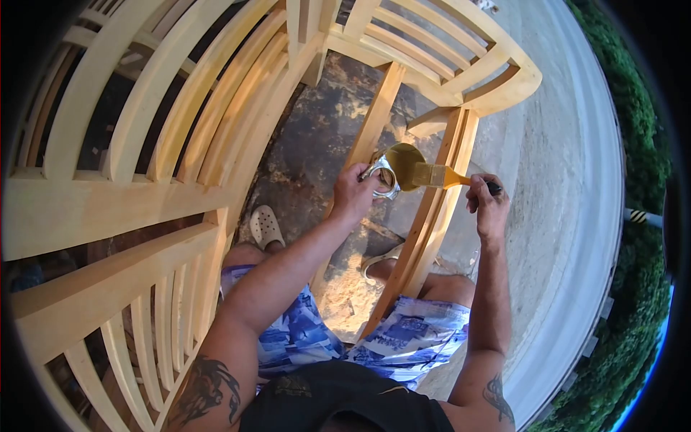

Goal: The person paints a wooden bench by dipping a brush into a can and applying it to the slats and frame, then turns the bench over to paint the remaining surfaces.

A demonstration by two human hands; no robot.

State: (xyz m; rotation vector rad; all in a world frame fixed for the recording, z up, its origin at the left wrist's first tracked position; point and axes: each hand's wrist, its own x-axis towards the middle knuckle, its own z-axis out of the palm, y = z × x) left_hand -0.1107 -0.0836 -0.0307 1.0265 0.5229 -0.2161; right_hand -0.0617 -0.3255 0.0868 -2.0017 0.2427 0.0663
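My left hand [358, 193] is closed around a metal can [404, 163], which is tilted so that its yellowish-brown inside shows. In my right hand [487, 205] is a paintbrush [455, 178], held by its dark handle end. The brush's bristles are at the can's mouth; whether they touch the rim cannot be made out. Both hands are above the wooden rails [440, 209] of a light wood bench frame, whose slatted end [432, 47] curves behind the can.
Tall slatted wooden panels [108, 194] rise on the left. Below the frame lies a stained dark floor [299, 155], with a clog-shod foot [265, 225] on it. A grey road [568, 180] and green foliage [633, 129] are on the right.
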